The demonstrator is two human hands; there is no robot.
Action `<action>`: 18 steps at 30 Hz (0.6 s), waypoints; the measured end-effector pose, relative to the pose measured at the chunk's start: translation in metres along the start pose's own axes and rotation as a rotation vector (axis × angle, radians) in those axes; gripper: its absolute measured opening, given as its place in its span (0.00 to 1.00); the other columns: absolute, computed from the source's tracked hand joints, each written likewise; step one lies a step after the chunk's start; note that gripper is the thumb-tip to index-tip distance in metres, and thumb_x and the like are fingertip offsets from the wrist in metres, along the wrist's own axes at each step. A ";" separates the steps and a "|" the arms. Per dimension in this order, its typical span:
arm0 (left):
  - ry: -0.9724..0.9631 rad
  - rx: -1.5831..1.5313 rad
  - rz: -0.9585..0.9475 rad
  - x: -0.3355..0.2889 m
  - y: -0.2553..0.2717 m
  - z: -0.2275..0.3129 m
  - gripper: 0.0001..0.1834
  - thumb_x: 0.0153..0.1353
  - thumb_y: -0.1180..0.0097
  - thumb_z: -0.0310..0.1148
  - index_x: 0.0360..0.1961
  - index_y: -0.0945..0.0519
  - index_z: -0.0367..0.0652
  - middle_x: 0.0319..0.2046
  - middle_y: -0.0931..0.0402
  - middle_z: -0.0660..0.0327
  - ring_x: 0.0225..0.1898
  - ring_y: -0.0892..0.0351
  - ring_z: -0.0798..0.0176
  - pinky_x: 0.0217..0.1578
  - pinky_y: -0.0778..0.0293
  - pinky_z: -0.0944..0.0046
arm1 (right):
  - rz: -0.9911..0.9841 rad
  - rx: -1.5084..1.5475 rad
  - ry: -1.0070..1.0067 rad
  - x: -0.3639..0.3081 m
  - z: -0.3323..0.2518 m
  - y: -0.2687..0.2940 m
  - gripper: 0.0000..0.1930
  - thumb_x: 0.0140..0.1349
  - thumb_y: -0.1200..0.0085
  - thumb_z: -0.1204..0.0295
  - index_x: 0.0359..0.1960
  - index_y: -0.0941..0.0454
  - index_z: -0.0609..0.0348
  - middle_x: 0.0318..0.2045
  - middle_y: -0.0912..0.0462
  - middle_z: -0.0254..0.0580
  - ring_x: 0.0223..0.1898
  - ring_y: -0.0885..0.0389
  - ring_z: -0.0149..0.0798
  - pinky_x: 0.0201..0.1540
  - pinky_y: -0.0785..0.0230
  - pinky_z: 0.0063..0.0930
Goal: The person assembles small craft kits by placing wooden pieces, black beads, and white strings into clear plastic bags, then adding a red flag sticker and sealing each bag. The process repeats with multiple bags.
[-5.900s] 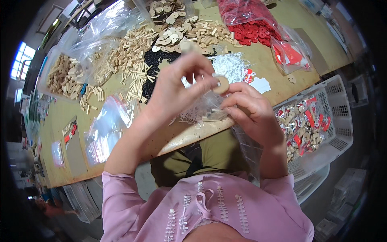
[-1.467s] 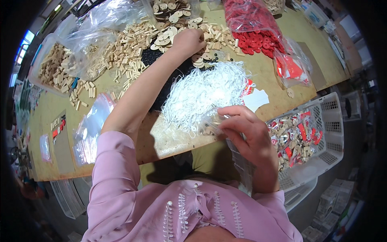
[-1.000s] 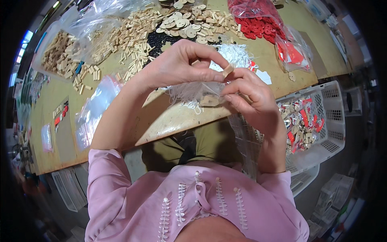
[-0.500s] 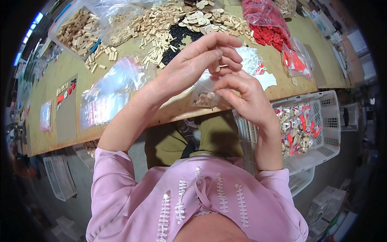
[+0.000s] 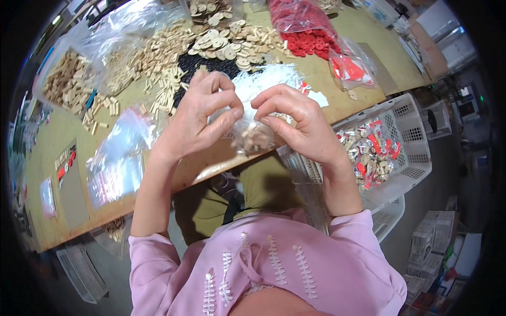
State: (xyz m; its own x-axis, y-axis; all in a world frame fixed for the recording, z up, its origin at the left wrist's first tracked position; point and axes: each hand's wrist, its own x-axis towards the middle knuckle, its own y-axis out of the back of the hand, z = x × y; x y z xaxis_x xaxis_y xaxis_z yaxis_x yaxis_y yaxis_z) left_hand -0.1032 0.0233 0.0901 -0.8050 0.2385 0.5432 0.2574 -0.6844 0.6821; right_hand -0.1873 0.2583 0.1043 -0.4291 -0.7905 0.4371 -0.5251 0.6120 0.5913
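Note:
A small clear plastic bag [image 5: 254, 139] with small wooden pieces in its bottom hangs between my hands at the table's front edge. My left hand [image 5: 203, 113] is closed, thumb and fingers pinched at the left side of the bag's top. On the other side, my right hand [image 5: 298, 124] pinches the bag's top edge between thumb and fingertips. Just beyond the hands lies a heap of white strings [image 5: 266, 80]. A pile of small black rings [image 5: 211, 65] is partly hidden behind my left hand.
Wooden discs [image 5: 217, 45], wooden sticks [image 5: 161, 52] and red discs [image 5: 307, 42] are heaped at the back. Empty clear bags [image 5: 113, 174] lie left, beside a grey card [image 5: 74, 203] with sample pieces. A white crate [image 5: 411, 164] of filled bags stands right.
My left hand has come down from above the bag to its left side; the wooden piece seen in its fingers no longer shows there. The whole view has shifted.

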 end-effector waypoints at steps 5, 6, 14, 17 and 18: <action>0.004 -0.342 -0.104 0.018 -0.020 -0.001 0.08 0.66 0.39 0.32 0.34 0.20 0.38 0.27 0.24 0.58 0.32 0.24 0.55 0.36 0.27 0.60 | 0.037 -0.015 -0.050 -0.006 0.011 0.020 0.04 0.63 0.41 0.79 0.39 0.16 0.62 0.44 0.16 0.42 0.48 0.18 0.39 0.54 0.27 0.33; 0.032 -0.368 -0.088 0.023 -0.023 -0.002 0.08 0.66 0.39 0.32 0.34 0.20 0.38 0.27 0.24 0.58 0.31 0.23 0.55 0.34 0.27 0.60 | 0.045 -0.009 -0.067 -0.007 0.016 0.024 0.04 0.64 0.41 0.80 0.39 0.16 0.62 0.44 0.16 0.42 0.49 0.18 0.39 0.54 0.27 0.33; 0.118 -0.410 0.089 0.012 -0.036 -0.016 0.08 0.70 0.44 0.31 0.35 0.20 0.37 0.29 0.23 0.56 0.32 0.23 0.58 0.36 0.27 0.62 | 0.154 0.481 -0.378 0.003 0.090 0.034 0.09 0.68 0.42 0.79 0.48 0.15 0.63 0.46 0.14 0.37 0.48 0.17 0.30 0.56 0.26 0.28; 0.173 -0.462 0.175 0.008 -0.037 -0.022 0.09 0.72 0.46 0.29 0.34 0.21 0.36 0.30 0.24 0.58 0.33 0.24 0.61 0.38 0.28 0.64 | 0.339 0.248 -0.578 0.015 0.158 0.052 0.09 0.68 0.42 0.76 0.47 0.14 0.62 0.36 0.13 0.31 0.37 0.17 0.25 0.42 0.25 0.22; 0.192 -0.527 0.207 0.007 -0.037 -0.024 0.09 0.73 0.47 0.29 0.35 0.21 0.36 0.31 0.24 0.59 0.34 0.25 0.62 0.39 0.29 0.64 | 0.393 0.035 -0.570 0.019 0.187 0.059 0.09 0.68 0.42 0.75 0.46 0.14 0.62 0.33 0.13 0.33 0.33 0.17 0.25 0.38 0.24 0.21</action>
State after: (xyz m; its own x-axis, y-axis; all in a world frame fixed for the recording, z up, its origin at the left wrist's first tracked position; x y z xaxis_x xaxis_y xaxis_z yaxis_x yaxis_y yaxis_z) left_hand -0.1314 0.0342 0.0573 -0.8612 -0.0314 0.5073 0.1587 -0.9648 0.2097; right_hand -0.3641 0.2838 0.0207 -0.9064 -0.3799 0.1847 -0.2712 0.8585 0.4352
